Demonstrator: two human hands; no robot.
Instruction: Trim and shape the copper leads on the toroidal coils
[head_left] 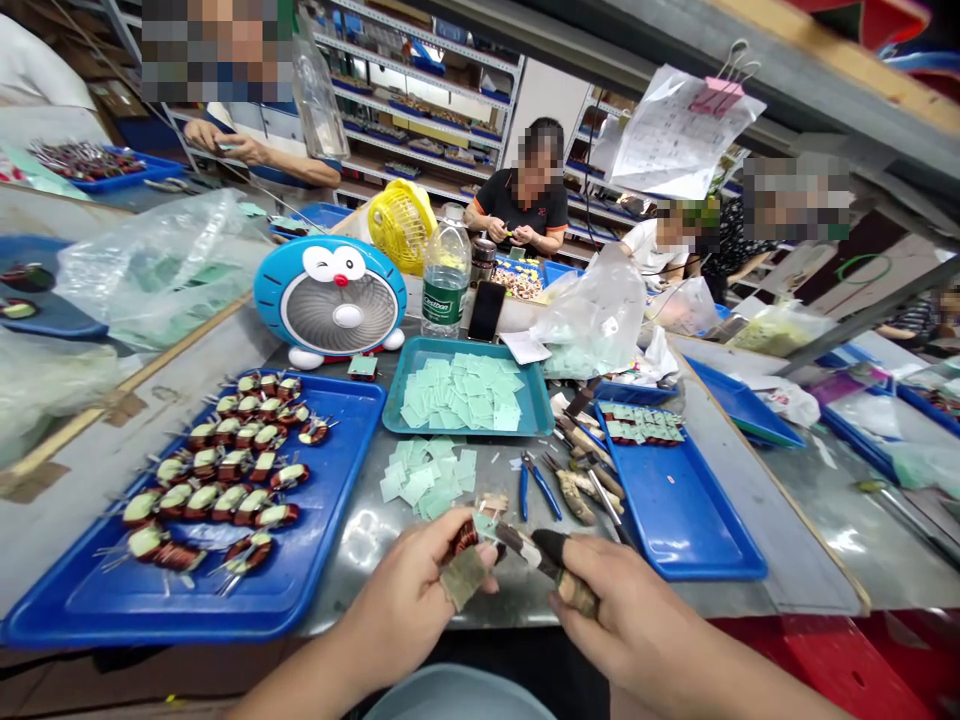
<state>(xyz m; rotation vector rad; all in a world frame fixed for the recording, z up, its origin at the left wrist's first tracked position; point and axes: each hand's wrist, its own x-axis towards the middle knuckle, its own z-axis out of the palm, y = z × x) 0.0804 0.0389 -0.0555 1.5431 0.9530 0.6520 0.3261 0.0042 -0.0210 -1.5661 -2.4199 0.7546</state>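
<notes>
My left hand [420,575] pinches a copper-wound toroid coil [463,538] with a dull green-brown square of insulating sheet [461,578] beneath it. My right hand [637,625] grips a tool with a tape-wrapped handle [577,590], its dark tip close to the coil. Behind my hands lie loose pale green paper squares [424,480]. Blue-handled pliers [541,487] rest just beyond the tool. A large blue tray [150,625] on my left holds rows of finished coils with wire leads.
A teal tray [469,347] holds green squares. A blue tray [675,530] on the right holds tagged parts, with taped tools [581,490] beside it. Further back stand a cartoon fan [330,305], a water bottle [446,285], plastic bags [596,320] and seated co-workers [521,200].
</notes>
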